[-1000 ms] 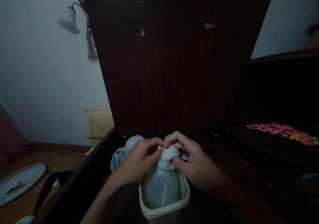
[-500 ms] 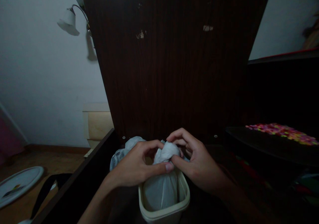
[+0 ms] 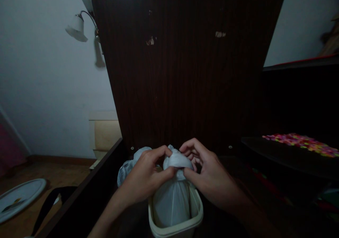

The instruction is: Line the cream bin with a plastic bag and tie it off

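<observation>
A white plastic bag (image 3: 171,203) stands inside a cream plastic bin (image 3: 177,230), its gathered, knotted top rising above the rim. My left hand (image 3: 148,172) pinches the left side of that top between thumb and fingers. From the right, my right hand (image 3: 205,167) grips the other side, thumb at the front and fingers curled behind; the fingertips at the back are partly hidden. Behind my left hand lies another crumpled pale plastic bag (image 3: 127,168), partly covered by the hand.
A dark wooden panel (image 3: 190,82) rises just behind the bin, with a dark side board (image 3: 87,185) at left. On the right, a dark surface (image 3: 254,144) bears many small colourful pieces (image 3: 302,143). A white oval lid-like object (image 3: 23,195) lies on the floor, below a wall lamp (image 3: 76,28).
The gathered top of the bag has been spread wider and flatter between my hands. My left thumb has shifted up and bent onto the knot. The view has tilted slightly.
</observation>
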Motion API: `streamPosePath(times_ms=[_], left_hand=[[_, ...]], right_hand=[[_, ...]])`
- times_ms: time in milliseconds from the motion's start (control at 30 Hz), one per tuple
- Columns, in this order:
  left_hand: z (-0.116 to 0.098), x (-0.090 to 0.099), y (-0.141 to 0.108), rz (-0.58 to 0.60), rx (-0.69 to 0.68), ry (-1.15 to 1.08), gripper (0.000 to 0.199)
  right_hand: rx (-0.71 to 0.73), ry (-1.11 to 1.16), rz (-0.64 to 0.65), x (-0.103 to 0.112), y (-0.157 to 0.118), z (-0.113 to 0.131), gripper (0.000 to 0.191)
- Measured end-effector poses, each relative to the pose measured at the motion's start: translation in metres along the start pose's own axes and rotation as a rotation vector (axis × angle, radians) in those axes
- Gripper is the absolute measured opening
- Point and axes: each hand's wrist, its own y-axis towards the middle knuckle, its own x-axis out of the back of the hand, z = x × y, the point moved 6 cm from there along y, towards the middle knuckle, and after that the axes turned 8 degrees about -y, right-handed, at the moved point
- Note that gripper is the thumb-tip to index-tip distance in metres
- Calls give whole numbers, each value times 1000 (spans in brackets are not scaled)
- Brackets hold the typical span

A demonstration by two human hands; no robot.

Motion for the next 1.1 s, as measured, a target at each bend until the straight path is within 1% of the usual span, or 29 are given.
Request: streamPosePath(times_ms=[100,167,267,333,433,500,600,633,767,900,1033,1100], left_hand=[[3,-4,-1,42,29,14,5],[4,-5,-1,31,24,84,5],[1,-6,0,-24,-28,224,6],[-2,-5,-1,-72,-52,276,8],[-5,-4,-2,-143,-73,269,14],[-7,-4,-3,-160,-103,250,15],[-4,-5,-4,-135,-111,173,10],[-2,-6,-4,-122,-99,135,11],[1,-4,-6,-88,-51,29,29],[-2,-5,-6,-25,-60,-106,34],[0,-7,-8,62,-25,-322,30],[2,-8,-10,117,6,-375,28]], right_hand=[[29,-19,-40,1,-2,3,30],[51,-32,-49,-1,-3,5,28],[96,-105,-61,-3,-4,8,26],[115,-168,-74,-3,-4,9,28],[86,-201,-44,-6,-4,4,32],[50,-203,-14,-10,-3,-1,33],[25,-223,-40,-13,-3,-6,35],[34,-234,-55,-13,-3,-6,36],[118,-271,-98,-10,-2,3,32],[159,-277,-126,-6,0,9,31],[167,-230,-91,-5,0,12,36],[165,-211,-54,-6,-1,13,39]])
